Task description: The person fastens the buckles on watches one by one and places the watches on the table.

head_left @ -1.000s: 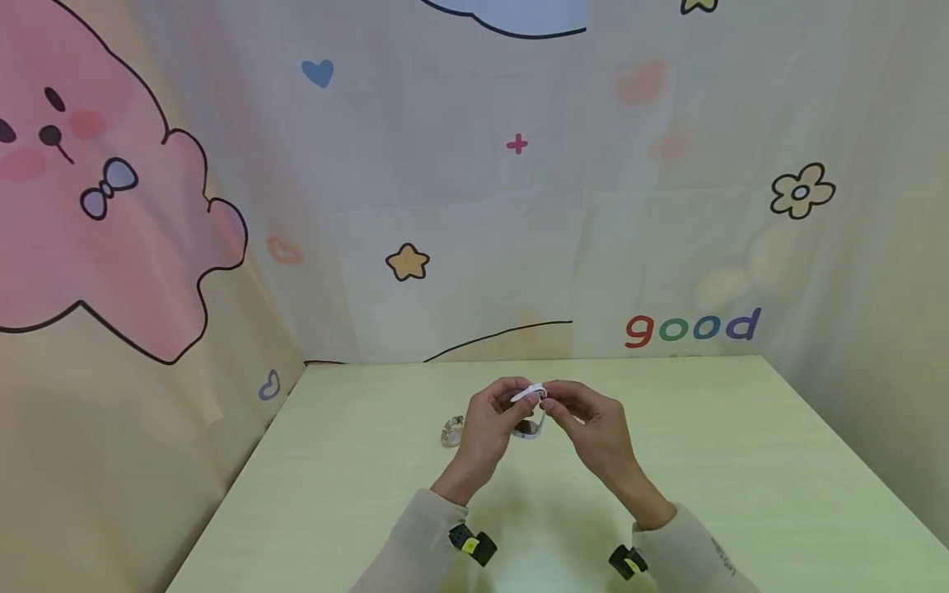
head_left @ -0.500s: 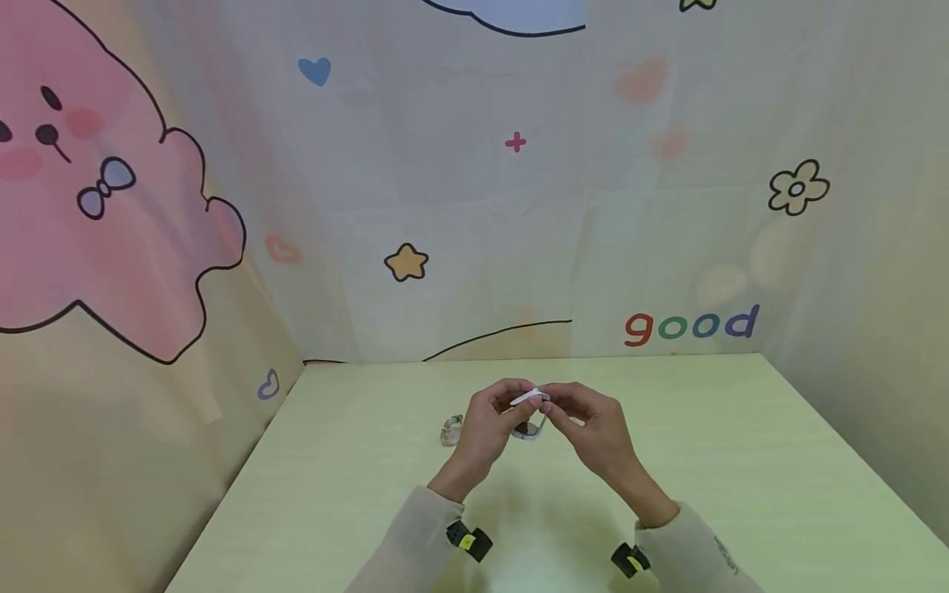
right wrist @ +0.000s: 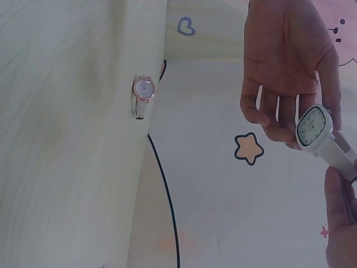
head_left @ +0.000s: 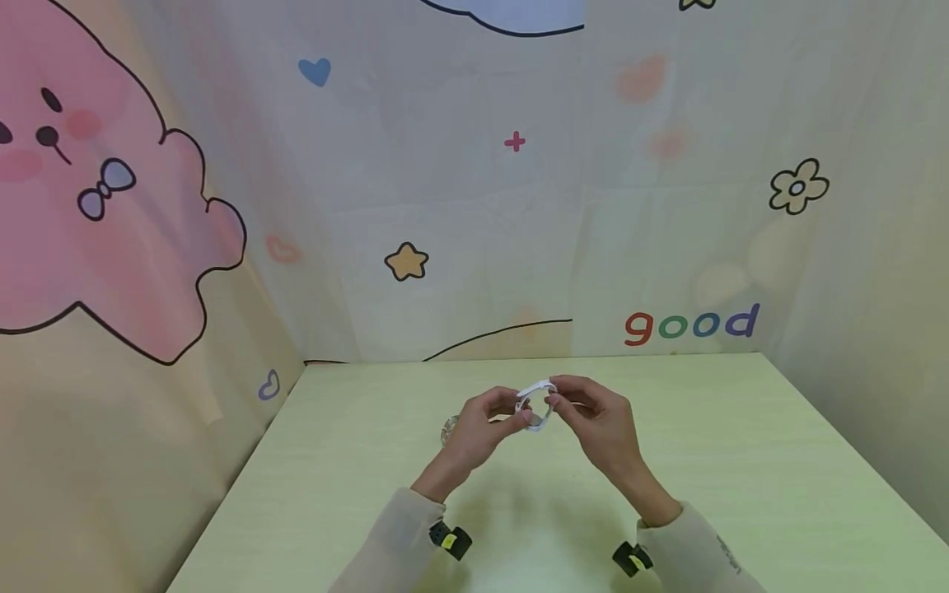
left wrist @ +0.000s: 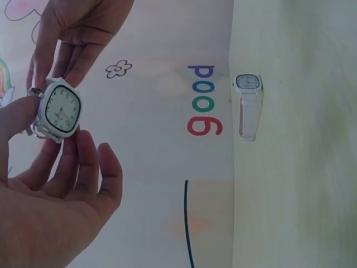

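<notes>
Both hands hold a white wristwatch (head_left: 535,422) above the table, and its strap forms a loop. My left hand (head_left: 474,432) pinches it near the case, thumb in front and fingers behind; in the left wrist view the squarish dial (left wrist: 62,110) with a dark rim faces the camera. My right hand (head_left: 604,420) pinches the white strap (right wrist: 334,158) between thumb and fingers. Behind the left hand, partly hidden, a rose-gold wristwatch (right wrist: 145,89) stands on the table. Another white wristwatch (left wrist: 249,106) lies on the table in the left wrist view; the head view does not show it.
The pale green table (head_left: 334,511) ends at a printed curtain (head_left: 474,206) at the back. More printed cloth (head_left: 111,412) hangs on the left side. Black wrist cameras (head_left: 450,540) sit at both sleeves.
My hands have drawn slightly apart, the left one shifting left. The held watch has turned, and its loop now shows as a rounder ring; the left hand covers more of the watch behind it.
</notes>
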### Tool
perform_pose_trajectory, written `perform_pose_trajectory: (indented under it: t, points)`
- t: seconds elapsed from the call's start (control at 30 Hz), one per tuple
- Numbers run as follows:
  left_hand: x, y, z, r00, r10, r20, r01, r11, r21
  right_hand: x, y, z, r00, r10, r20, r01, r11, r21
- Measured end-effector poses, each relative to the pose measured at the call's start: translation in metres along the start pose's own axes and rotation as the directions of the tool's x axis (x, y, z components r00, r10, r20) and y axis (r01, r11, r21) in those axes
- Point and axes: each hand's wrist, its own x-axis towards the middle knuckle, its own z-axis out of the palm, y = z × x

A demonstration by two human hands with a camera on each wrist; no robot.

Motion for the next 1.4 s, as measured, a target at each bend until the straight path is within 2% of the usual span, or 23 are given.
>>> perform_pose_trajectory:
  t: [0.13, 0.23, 0.37, 0.57, 0.87, 1.03, 1.17, 1.4]
  points:
    - [0.001, -0.002, -0.004, 1.000, 0.017, -0.025, -0.017, 1.000, 0.000, 0.000, -0.002, 0.000, 1.000, 0.019, 0.020, -0.019, 1.000, -0.018]
    - [0.002, -0.004, -0.005, 0.999, 0.024, -0.048, -0.026, 0.999, -0.033, 0.000, 0.001, 0.001, 0.998, 0.013, 0.059, -0.010, 0.999, -0.051]
    - [0.001, -0.004, -0.006, 0.998, 0.022, -0.061, -0.027, 0.997, -0.078, -0.001, 0.016, 0.003, 0.994, -0.030, 0.107, 0.038, 0.996, -0.081]
    - [0.000, -0.002, -0.007, 0.998, 0.052, -0.046, -0.056, 0.995, -0.086, 0.000, 0.033, 0.004, 0.987, -0.072, 0.141, 0.089, 0.989, -0.120]
    - [-0.004, 0.001, -0.006, 0.998, 0.063, -0.014, -0.064, 0.996, -0.066, 0.000, 0.036, 0.005, 0.981, -0.127, 0.147, 0.147, 0.980, -0.131]
    - [-0.004, 0.002, -0.004, 0.994, 0.090, -0.060, -0.092, 0.995, -0.045, 0.000, 0.036, 0.005, 0.981, -0.125, 0.151, 0.147, 0.979, -0.143]
    - [-0.004, 0.002, -0.002, 0.992, 0.087, -0.093, -0.092, 0.995, -0.042, 0.000, 0.035, 0.004, 0.979, -0.130, 0.155, 0.153, 0.978, -0.144]
    - [-0.005, 0.000, -0.001, 0.988, 0.097, -0.117, -0.103, 0.993, -0.050, -0.001, 0.035, 0.004, 0.977, -0.141, 0.158, 0.164, 0.976, -0.144]
